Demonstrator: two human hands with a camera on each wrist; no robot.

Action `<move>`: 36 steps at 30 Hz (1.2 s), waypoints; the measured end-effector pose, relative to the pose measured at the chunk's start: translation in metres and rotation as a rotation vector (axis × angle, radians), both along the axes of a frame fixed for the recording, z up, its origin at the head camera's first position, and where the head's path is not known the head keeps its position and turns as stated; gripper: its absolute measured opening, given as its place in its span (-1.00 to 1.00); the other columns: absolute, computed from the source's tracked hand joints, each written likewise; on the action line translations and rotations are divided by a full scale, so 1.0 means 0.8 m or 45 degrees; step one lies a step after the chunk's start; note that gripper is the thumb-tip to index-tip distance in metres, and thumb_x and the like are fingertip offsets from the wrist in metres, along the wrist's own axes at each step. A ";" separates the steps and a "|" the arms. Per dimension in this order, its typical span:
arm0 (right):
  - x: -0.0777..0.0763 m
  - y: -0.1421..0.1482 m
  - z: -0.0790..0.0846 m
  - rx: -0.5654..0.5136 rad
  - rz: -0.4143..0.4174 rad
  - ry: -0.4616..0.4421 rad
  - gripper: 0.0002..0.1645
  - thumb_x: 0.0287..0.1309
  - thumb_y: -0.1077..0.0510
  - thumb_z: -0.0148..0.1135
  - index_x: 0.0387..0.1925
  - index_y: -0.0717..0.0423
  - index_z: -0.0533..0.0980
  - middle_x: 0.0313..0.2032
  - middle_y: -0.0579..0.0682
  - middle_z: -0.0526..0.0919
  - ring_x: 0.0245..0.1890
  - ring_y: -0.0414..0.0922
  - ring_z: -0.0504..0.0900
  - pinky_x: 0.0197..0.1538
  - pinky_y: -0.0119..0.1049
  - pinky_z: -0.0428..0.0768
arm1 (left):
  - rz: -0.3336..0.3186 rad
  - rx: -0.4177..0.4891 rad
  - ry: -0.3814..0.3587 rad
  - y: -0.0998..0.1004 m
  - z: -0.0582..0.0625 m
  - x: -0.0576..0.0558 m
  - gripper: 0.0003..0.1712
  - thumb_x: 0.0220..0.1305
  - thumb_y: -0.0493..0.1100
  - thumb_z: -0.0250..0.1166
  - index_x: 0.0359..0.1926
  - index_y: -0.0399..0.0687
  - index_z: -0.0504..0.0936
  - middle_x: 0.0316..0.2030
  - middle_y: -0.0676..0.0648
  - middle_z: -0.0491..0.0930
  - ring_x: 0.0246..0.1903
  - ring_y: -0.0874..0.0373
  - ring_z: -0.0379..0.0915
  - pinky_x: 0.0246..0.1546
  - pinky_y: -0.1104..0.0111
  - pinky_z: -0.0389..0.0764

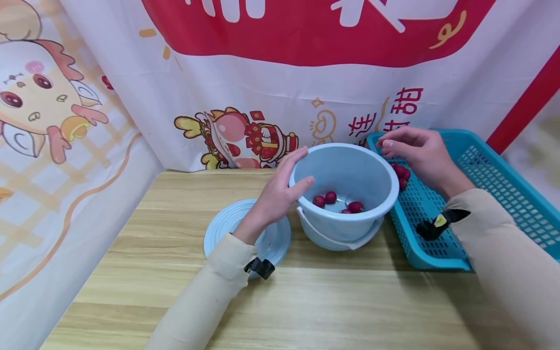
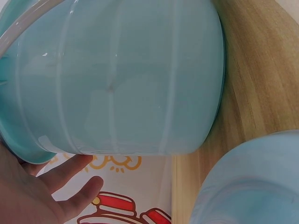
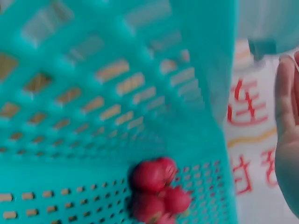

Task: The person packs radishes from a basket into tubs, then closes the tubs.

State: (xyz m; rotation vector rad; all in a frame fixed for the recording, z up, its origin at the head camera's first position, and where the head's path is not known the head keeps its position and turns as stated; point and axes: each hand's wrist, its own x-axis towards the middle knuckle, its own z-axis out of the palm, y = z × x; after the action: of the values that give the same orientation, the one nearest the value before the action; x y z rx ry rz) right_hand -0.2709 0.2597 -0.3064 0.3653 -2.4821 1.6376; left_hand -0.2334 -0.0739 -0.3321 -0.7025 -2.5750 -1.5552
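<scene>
A light blue bucket [image 1: 337,228] stands upright on the table, with several small red radishes [image 1: 355,207] on its bottom. My left hand [image 1: 280,192] holds its left rim, thumb over the edge and fingers along the outer wall. In the left wrist view, those fingers [image 2: 70,175] lie spread beside the bucket's side. My right hand [image 1: 422,155] hovers by the bucket's right rim, above the near-left part of a teal basket [image 1: 433,264]. Its fingers are loosely bent, and nothing shows in them. More radishes [image 3: 161,191] lie clustered in the basket's corner.
A round light blue lid [image 1: 223,221] lies on the wooden table [image 1: 144,272] left of the bucket, partly under my left forearm. The perforated basket sits close along the bucket's right side. A printed cloth [image 1: 271,92] hangs behind the table.
</scene>
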 end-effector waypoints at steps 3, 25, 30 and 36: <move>-0.008 0.013 -0.005 -0.018 -0.092 -0.093 -0.45 0.37 -0.20 0.36 0.26 -0.06 0.64 0.09 -0.34 0.69 0.14 -0.17 0.60 0.05 -0.49 0.67 | 0.003 -0.001 0.003 0.000 0.000 0.001 -0.20 0.48 0.13 0.15 0.66 0.27 0.17 0.67 0.17 0.08 0.63 0.06 0.09 0.54 -0.18 0.33; -0.043 0.048 -0.038 0.225 -0.173 -0.507 -0.27 0.47 0.01 0.30 0.54 0.11 0.35 0.59 0.27 0.25 0.59 0.30 0.15 0.55 0.40 0.30 | 0.004 -0.010 0.004 0.000 0.002 0.002 -0.19 0.49 0.14 0.15 0.66 0.19 0.17 0.67 0.15 0.07 0.63 0.03 0.08 0.53 -0.22 0.32; -0.046 0.056 -0.045 0.283 -0.161 -0.573 -0.27 0.48 0.09 0.27 0.57 0.10 0.31 0.61 0.29 0.21 0.59 0.35 0.12 0.54 0.43 0.28 | -0.001 -0.006 0.003 0.000 0.001 0.001 -0.20 0.48 0.13 0.15 0.66 0.22 0.17 0.67 0.14 0.07 0.62 0.03 0.09 0.52 -0.20 0.36; -0.046 0.063 -0.049 0.276 -0.143 -0.640 -0.26 0.52 0.08 0.23 0.60 0.09 0.25 0.57 0.32 0.26 0.53 0.34 0.22 0.53 0.45 0.27 | 0.000 -0.003 0.004 0.000 0.002 0.001 -0.20 0.47 0.12 0.16 0.65 0.26 0.18 0.67 0.14 0.08 0.61 0.03 0.12 0.49 -0.17 0.42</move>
State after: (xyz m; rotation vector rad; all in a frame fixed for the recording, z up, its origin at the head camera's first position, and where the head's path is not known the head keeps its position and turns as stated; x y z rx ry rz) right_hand -0.3078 0.3100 -0.3457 -0.1921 -2.9839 1.5711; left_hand -0.2323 -0.0740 -0.3302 -0.7044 -2.5755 -1.5500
